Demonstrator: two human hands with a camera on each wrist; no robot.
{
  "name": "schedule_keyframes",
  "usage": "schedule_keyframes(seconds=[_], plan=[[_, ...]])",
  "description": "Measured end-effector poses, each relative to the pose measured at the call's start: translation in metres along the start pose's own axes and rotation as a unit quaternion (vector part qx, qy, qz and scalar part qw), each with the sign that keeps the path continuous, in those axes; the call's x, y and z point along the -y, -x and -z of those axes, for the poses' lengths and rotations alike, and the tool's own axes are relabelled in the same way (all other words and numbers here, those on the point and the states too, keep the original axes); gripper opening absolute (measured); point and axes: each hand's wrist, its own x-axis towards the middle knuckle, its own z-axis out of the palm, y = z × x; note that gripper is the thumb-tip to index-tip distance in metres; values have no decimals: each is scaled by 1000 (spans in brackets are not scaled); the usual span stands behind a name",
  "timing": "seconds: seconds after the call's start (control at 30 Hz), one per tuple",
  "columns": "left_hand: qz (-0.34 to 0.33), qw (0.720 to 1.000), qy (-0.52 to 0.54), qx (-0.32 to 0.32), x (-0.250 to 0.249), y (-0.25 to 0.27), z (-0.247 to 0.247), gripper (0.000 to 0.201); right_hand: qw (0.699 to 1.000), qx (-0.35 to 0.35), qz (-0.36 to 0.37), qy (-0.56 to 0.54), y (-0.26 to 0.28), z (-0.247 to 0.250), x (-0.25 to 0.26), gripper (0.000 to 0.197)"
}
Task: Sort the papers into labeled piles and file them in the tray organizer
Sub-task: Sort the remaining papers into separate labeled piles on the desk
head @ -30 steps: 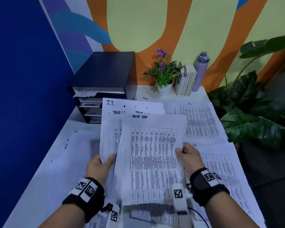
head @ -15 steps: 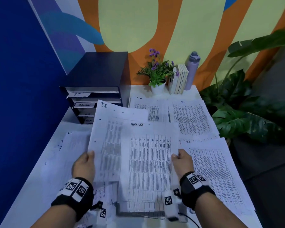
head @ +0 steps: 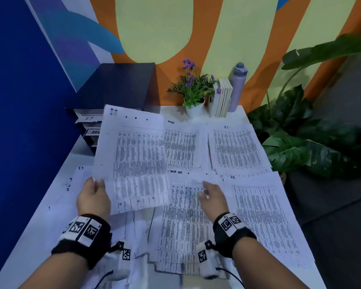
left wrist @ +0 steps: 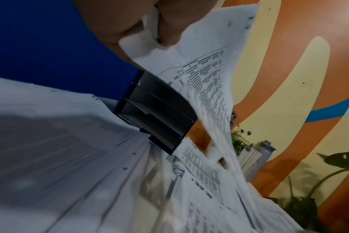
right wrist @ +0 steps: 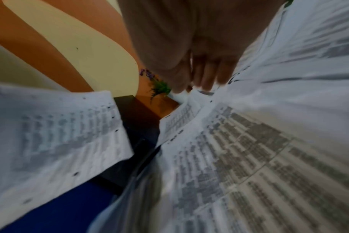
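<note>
My left hand (head: pixel 96 184) pinches the left edge of a printed sheet marked "I.T." (head: pixel 133 159) and holds it raised over the table's left half. In the left wrist view my left hand (left wrist: pixel 149 31) grips the sheet (left wrist: pixel 205 75) by its corner. My right hand (head: pixel 206 192) hovers with fingers stretched out over the "TASK LIST" pile (head: pixel 183 222) in front of me, holding nothing; in the right wrist view its fingers (right wrist: pixel 207 78) point down at the paper. The dark tray organizer (head: pixel 117 86) stands at the back left, partly hidden by the raised sheet.
More piles lie on the white table (head: pixel 50 236): "ADMIN" (head: pixel 181 147) at the back middle, "I.T." (head: pixel 236 147) at the back right, "HR" (head: pixel 263 215) at the right, another "I.T." pile (head: pixel 71 197) at the left. A potted flower (head: pixel 194 92), books (head: pixel 222 97) and a bottle (head: pixel 237 86) line the wall.
My left hand has carried the I.T. sheet up and to the left, apart from the task list sheet. My right hand let go of the task list sheet, which now lies on its pile.
</note>
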Motion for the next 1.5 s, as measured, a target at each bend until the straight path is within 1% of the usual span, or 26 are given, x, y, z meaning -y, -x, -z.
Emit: schedule_keyframes(seconds=[0.03, 0.07, 0.1, 0.13, 0.17, 0.2, 0.23, 0.3, 0.33, 0.4, 0.47, 0.57, 0.63, 0.7, 0.73, 0.8, 0.9, 1.07, 1.13, 1.2, 1.23, 1.27, 1.33, 1.37, 1.43, 1.5], plan=[[1, 1000, -7, 13, -2, 4, -4, 22, 997, 54, 10, -50, 3, -2, 5, 45], [0, 1000, -12, 28, -3, 8, -8, 23, 987, 117, 11, -106, 6, -7, 8, 48], [2, 999, -11, 42, -1, 11, -12, 24, 969, 175, 2, -172, 8, -12, 11, 56], [4, 998, -13, 59, 4, 13, -18, 26, 950, 212, -21, -226, 7, -21, 9, 66], [9, 997, -13, 74, 10, 14, -24, 27, 936, 221, -47, -270, 7, -28, 10, 73], [14, 995, -10, 93, 18, 13, -30, 27, 935, 197, -76, -285, 3, -36, 8, 76], [20, 993, -5, 117, 24, 13, -36, 24, 943, 149, -93, -282, -1, -39, 9, 71], [48, 985, 11, 166, 31, 14, -45, 14, 964, 31, -109, -239, -15, -37, 7, 46], [69, 979, 27, 189, 33, 14, -48, 17, 964, -20, -127, -232, -24, -32, 4, 42], [74, 972, 6, 222, 40, 12, -50, 26, 951, -80, -158, -255, -43, -12, -6, 50], [58, 966, -86, 236, 48, 5, -48, 38, 939, -121, -190, -259, -67, 16, -23, 55], [58, 941, -195, 269, 62, -8, -44, 49, 951, -147, -193, -191, -104, 55, -47, 47], [54, 919, -259, 292, 73, -16, -45, 57, 954, -164, -195, -161, -125, 76, -55, 55], [42, 890, -330, 310, 80, -20, -47, 65, 940, -199, -205, -185, -140, 99, -57, 66], [41, 880, -356, 313, 83, -21, -48, 69, 933, -227, -207, -185, -147, 109, -58, 65], [41, 861, -388, 327, 88, -24, -51, 76, 931, -268, -197, -148, -155, 128, -56, 57], [39, 842, -414, 343, 98, -26, -55, 82, 936, -284, -180, -100, -170, 144, -61, 52], [37, 835, -433, 338, 106, -26, -60, 81, 947, -285, -148, -28, -187, 144, -75, 55], [41, 836, -431, 337, 106, -27, -60, 78, 950, -271, -156, 12, -187, 144, -78, 53], [44, 846, -417, 328, 105, -27, -57, 73, 945, -262, -180, 80, -182, 142, -74, 53], [39, 858, -404, 317, 105, -28, -56, 70, 941, -259, -187, 108, -179, 139, -71, 54], [38, 876, -379, 297, 105, -29, -54, 67, 940, -260, -185, 124, -176, 136, -67, 55], [52, 922, -308, 230, 102, -32, -46, 59, 947, -256, -153, 121, -168, 123, -55, 52], [53, 933, -294, 201, 102, -35, -40, 57, 953, -250, -131, 114, -163, 112, -48, 49], [45, 931, -316, 178, 106, -42, -28, 56, 967, -225, -77, 95, -150, 85, -34, 41], [58, 916, -357, 175, 115, -53, -11, 64, 983, -169, -17, 68, -131, 51, -18, 33]])
